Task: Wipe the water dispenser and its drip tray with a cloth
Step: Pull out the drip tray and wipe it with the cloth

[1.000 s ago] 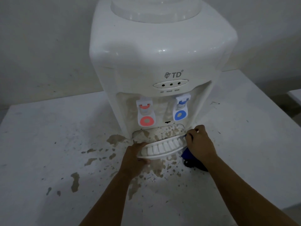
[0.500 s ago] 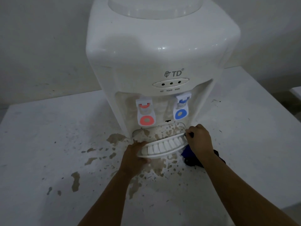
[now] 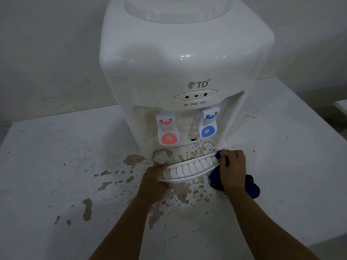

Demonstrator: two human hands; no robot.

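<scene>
While L hand (image 3: 154, 182) grips slatted plastic drip tray (image 3: 187, 170), R hand (image 3: 232, 169) fingers clutch blue cloth (image 3: 252, 188).

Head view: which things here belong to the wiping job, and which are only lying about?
Belong to the job:
water dispenser
drip tray, held by left hand
blue cloth, gripped by right hand

Only around:
stained table
wall

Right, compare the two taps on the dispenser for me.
The left tap is red with a red ring paddle; the right tap is blue with a blue one. The left tap hangs lower in view than the right tap. Both have white bodies and sit above the stained tray recess.
</scene>
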